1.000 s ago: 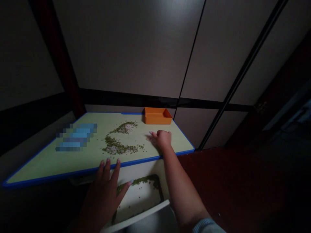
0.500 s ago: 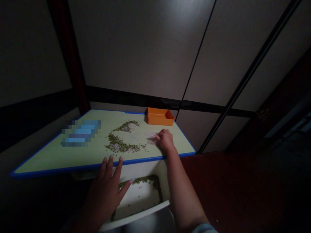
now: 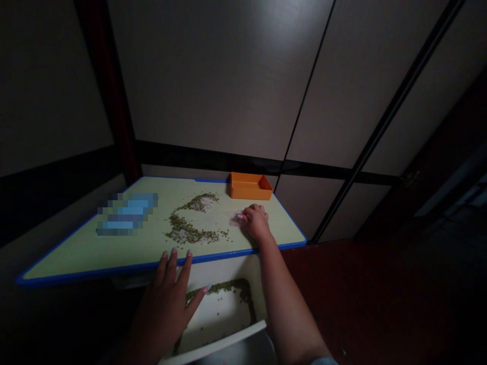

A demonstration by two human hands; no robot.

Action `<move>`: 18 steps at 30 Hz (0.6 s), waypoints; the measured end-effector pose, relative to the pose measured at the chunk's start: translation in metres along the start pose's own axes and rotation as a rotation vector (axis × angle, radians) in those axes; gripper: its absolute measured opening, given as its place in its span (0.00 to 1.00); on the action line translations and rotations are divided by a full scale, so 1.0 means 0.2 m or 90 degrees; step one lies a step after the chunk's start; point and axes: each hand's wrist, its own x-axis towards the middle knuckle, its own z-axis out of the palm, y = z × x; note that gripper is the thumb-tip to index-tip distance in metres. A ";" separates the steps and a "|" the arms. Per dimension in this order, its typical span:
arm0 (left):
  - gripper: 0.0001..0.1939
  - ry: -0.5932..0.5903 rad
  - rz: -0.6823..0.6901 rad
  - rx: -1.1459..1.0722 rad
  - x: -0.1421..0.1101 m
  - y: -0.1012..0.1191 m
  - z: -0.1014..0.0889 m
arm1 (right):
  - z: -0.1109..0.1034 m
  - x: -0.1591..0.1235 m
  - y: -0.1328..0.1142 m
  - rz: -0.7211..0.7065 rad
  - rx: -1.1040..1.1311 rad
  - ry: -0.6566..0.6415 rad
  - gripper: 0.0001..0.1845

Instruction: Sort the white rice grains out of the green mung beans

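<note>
My right hand [image 3: 256,221] rests on the right part of the pale yellow tabletop [image 3: 125,253], fingers curled onto a thin, clear, pinkish piece of plastic film [image 3: 235,219]; the fingertips are partly hidden. Left of it, small green grains [image 3: 194,233] lie in a curved band with whitish patches among them. At the blue front edge my left hand [image 3: 167,294] is open, fingers spread, the tips touching or just over the edge. It holds nothing. Below it, a white drawer-like bin [image 3: 213,317] has more green grains along its inner sides.
An orange open box [image 3: 251,187] stands at the back right of the table. A blurred-out blue item [image 3: 127,213] lies at the left. Tall grey cabinet doors [image 3: 213,76] rise right behind the table. Dark red floor [image 3: 323,289] shows on the right.
My right hand has shifted slightly left with its fingers still on the plastic film. The left hand stays spread at the edge. The view has tilted a little.
</note>
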 end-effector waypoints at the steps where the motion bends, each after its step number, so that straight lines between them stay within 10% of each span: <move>1: 0.36 0.001 0.002 0.003 0.00 0.00 0.00 | 0.01 0.00 0.00 -0.005 0.002 0.008 0.11; 18: 0.38 0.018 0.015 -0.002 0.00 -0.02 0.02 | 0.05 0.02 0.02 0.034 0.014 0.049 0.11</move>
